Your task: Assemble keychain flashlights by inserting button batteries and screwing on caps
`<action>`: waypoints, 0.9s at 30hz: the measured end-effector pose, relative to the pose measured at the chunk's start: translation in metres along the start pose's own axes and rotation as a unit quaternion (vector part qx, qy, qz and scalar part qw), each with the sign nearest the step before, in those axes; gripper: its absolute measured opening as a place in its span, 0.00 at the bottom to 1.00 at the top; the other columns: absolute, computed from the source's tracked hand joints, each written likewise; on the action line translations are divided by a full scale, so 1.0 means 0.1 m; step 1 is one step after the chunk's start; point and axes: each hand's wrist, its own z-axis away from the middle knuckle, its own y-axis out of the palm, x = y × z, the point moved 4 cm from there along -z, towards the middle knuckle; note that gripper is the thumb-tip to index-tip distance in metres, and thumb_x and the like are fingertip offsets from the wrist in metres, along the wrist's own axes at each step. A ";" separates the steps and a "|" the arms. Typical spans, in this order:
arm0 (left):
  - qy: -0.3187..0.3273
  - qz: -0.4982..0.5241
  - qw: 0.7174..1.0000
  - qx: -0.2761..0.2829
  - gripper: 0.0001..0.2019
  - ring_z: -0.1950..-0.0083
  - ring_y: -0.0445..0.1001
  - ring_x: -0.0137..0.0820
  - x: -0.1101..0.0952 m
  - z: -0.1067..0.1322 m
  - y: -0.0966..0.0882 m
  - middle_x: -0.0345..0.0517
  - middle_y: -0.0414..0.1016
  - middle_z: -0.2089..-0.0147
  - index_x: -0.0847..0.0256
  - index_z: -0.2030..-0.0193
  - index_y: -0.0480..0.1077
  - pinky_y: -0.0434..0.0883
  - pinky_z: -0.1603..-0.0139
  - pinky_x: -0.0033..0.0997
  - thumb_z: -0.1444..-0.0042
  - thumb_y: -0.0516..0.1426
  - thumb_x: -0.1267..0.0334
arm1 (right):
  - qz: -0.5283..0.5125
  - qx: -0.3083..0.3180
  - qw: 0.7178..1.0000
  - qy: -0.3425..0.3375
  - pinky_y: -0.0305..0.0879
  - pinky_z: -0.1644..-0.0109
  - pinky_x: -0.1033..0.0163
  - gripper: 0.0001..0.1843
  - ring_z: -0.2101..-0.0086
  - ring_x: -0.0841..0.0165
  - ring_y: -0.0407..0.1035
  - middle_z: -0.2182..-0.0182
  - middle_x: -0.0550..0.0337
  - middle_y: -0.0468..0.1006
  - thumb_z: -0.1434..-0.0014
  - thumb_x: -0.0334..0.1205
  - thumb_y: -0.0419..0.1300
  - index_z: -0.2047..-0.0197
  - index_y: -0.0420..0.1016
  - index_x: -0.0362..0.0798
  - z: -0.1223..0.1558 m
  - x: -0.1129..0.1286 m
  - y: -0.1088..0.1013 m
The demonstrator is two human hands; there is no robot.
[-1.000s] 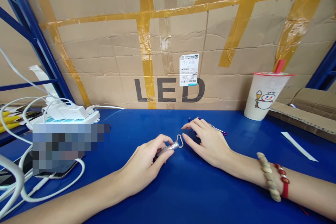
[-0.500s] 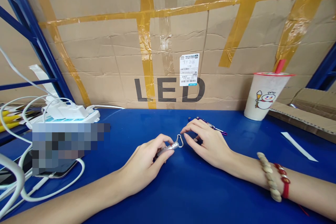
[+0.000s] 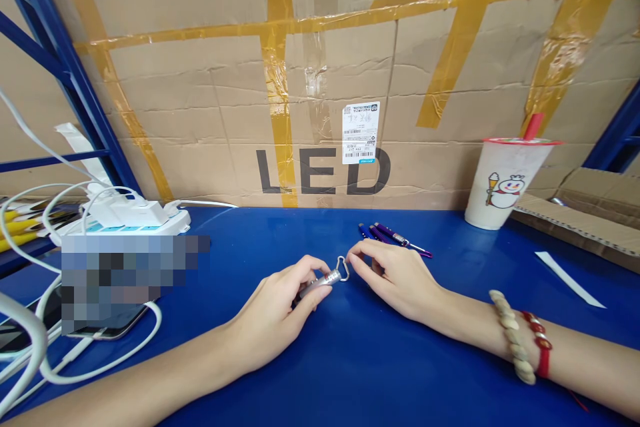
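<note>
Near the middle of the blue table, my left hand (image 3: 287,310) is closed around a small silver cylinder (image 3: 321,282) with red marks, pinched between thumb and fingers. From its right end juts a bent metal wire clip (image 3: 344,269). The fingertips of my right hand (image 3: 395,277) come together at the clip's right edge and seem to touch it; the exact contact is too small to make out. Behind my right hand lie several dark blue and purple pen-like tools (image 3: 390,233), one with a thin metal tip.
A big taped cardboard box (image 3: 200,120) stands along the back. On the right are a drink cup (image 3: 500,187) with a red straw, a white paper strip (image 3: 570,280) and a cardboard tray (image 3: 590,223). White cables, a power strip (image 3: 173,223) and a phone (image 3: 120,320) crowd the left.
My right hand has lowered slightly and its fingers have drawn together at the clip, uncovering more of the pen-like tools behind. The left hand and silver cylinder stay in place.
</note>
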 end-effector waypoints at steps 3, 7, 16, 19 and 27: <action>-0.002 0.000 1.000 0.004 0.11 0.72 0.66 0.26 -0.01 0.00 0.00 0.35 0.67 0.73 0.56 0.54 0.62 0.62 0.70 0.24 0.38 0.45 0.56 | 0.000 0.009 1.000 0.002 0.57 0.73 0.67 0.14 0.73 0.72 0.67 0.69 0.63 0.76 0.38 0.44 0.49 0.67 0.73 0.51 -0.01 -0.01 0.02; -0.002 -0.001 1.000 0.006 0.11 0.72 0.66 0.26 -0.01 0.00 0.00 0.35 0.67 0.73 0.56 0.54 0.62 0.62 0.70 0.24 0.38 0.45 0.56 | -0.020 0.020 1.000 -0.001 0.58 0.72 0.67 0.13 0.73 0.71 0.67 0.72 0.62 0.75 0.38 0.43 0.49 0.68 0.72 0.50 -0.02 -0.02 0.03; -0.004 -0.005 1.000 0.003 0.11 0.72 0.66 0.27 0.00 0.00 0.01 0.35 0.68 0.73 0.55 0.54 0.62 0.62 0.70 0.24 0.38 0.45 0.55 | -0.065 0.016 0.997 -0.024 0.61 0.70 0.67 0.10 0.72 0.71 0.67 0.72 0.61 0.74 0.39 0.39 0.51 0.68 0.71 0.48 -0.02 -0.01 0.04; -0.001 -0.002 1.000 0.002 0.12 0.72 0.65 0.26 0.00 0.00 0.00 0.35 0.67 0.73 0.55 0.54 0.62 0.62 0.70 0.24 0.38 0.45 0.55 | -0.069 0.012 0.997 -0.038 0.61 0.71 0.67 0.10 0.73 0.72 0.66 0.73 0.61 0.73 0.40 0.38 0.51 0.69 0.71 0.48 -0.02 -0.01 0.05; 0.005 0.001 1.000 -0.001 0.12 0.72 0.66 0.26 0.01 0.00 0.01 0.36 0.68 0.73 0.56 0.54 0.62 0.63 0.70 0.24 0.38 0.45 0.54 | -0.081 0.003 0.995 -0.052 0.64 0.66 0.66 0.08 0.71 0.71 0.68 0.71 0.60 0.75 0.40 0.36 0.51 0.68 0.71 0.48 -0.02 0.01 0.04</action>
